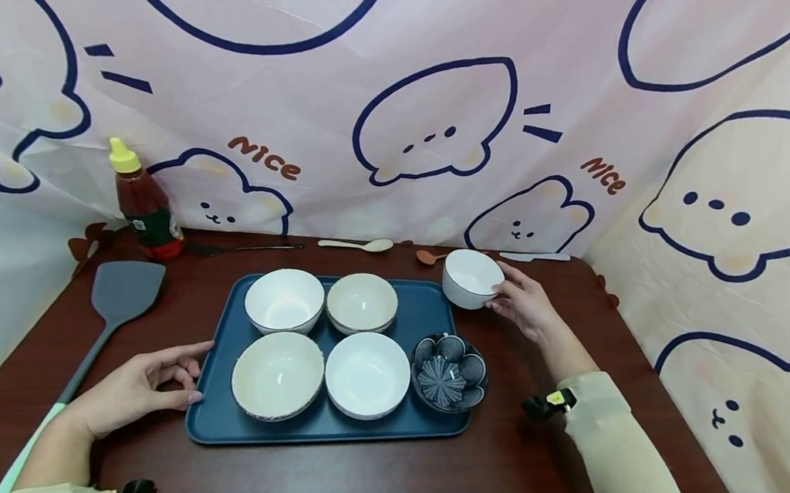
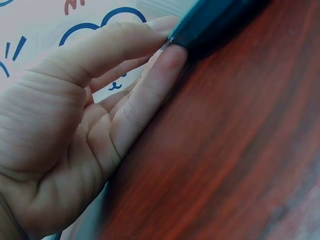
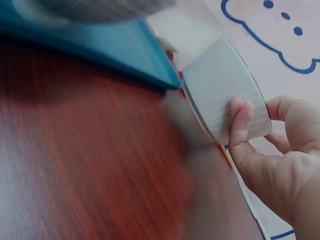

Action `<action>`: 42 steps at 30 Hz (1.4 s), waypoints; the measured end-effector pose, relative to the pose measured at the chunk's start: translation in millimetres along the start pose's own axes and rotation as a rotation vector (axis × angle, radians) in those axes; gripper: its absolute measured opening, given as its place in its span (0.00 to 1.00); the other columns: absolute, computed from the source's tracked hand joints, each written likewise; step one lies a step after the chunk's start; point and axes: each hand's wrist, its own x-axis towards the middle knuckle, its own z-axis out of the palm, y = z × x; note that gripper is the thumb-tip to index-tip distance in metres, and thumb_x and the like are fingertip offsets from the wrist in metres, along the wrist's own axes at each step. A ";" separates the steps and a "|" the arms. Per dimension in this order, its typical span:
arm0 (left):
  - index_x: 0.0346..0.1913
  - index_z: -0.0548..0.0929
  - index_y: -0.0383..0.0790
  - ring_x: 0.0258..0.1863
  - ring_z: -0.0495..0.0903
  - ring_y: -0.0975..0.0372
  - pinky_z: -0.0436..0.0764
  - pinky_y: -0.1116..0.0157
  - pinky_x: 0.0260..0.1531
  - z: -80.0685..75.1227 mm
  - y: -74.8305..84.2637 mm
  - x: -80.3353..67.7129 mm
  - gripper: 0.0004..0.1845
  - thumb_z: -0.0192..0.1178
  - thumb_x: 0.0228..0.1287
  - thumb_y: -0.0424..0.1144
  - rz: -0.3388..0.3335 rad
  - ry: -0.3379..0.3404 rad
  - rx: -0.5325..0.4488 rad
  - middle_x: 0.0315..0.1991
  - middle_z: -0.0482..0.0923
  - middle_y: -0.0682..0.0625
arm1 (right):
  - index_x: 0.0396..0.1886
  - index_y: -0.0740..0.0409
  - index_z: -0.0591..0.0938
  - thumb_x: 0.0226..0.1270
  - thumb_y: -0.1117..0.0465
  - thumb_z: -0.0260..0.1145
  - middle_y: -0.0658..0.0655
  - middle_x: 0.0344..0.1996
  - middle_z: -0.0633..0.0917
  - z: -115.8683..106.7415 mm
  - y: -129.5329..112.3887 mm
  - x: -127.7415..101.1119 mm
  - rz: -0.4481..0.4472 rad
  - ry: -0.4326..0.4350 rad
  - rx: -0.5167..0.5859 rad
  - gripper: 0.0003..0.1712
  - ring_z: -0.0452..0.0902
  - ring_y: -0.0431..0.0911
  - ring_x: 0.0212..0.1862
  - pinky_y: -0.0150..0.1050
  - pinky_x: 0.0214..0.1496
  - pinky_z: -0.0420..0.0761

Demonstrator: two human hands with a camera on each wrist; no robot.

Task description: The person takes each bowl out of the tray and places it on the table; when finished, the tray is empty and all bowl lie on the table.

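The bowl lifting arrangement is shown at the far right of the scene. A small white bowl (image 1: 467, 285) is held upright or nearly so at the far-right corner of the blue tray (image 1: 210, 421), apparently clear of the counter (image 1: 321, 480). The grip of the right hand (image 1: 523, 304) is clamped on its right side, at wall and rim. The grip of the left hand (image 1: 143, 389) is spread apart, its fingertips set against the tray's left edge. The bowl is judged light, stiff, smooth enough to slip and possibly breakable; it is best taken by rim and outer wall, with the neighbouring dark fluted bowl (image 1: 449, 375) avoided.
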 end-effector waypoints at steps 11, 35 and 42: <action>0.73 0.63 0.30 0.38 0.81 0.62 0.82 0.70 0.38 0.3 2.2 -0.5 0.39 0.69 0.61 0.34 -0.012 0.007 -0.010 0.44 0.75 0.41 | 0.81 0.47 0.55 0.74 0.66 0.57 0.59 0.49 0.75 -7.5 8.5 9.5 0.006 0.017 0.018 0.39 0.84 0.41 0.29 0.30 0.36 0.82; 0.73 0.63 0.31 0.39 0.81 0.62 0.82 0.70 0.39 -0.2 3.4 -0.9 0.40 0.70 0.61 0.36 -0.051 0.002 -0.013 0.45 0.75 0.40 | 0.81 0.46 0.55 0.73 0.56 0.64 0.55 0.62 0.70 -16.7 18.2 -4.3 -0.051 0.036 0.043 0.42 0.84 0.37 0.37 0.28 0.42 0.82; 0.73 0.63 0.30 0.39 0.81 0.62 0.82 0.70 0.38 -0.4 3.4 -1.0 0.40 0.70 0.61 0.36 -0.041 0.005 -0.014 0.45 0.76 0.41 | 0.80 0.45 0.57 0.73 0.53 0.64 0.57 0.64 0.70 -24.1 18.9 -21.1 -0.105 0.024 -0.045 0.41 0.85 0.37 0.39 0.28 0.46 0.83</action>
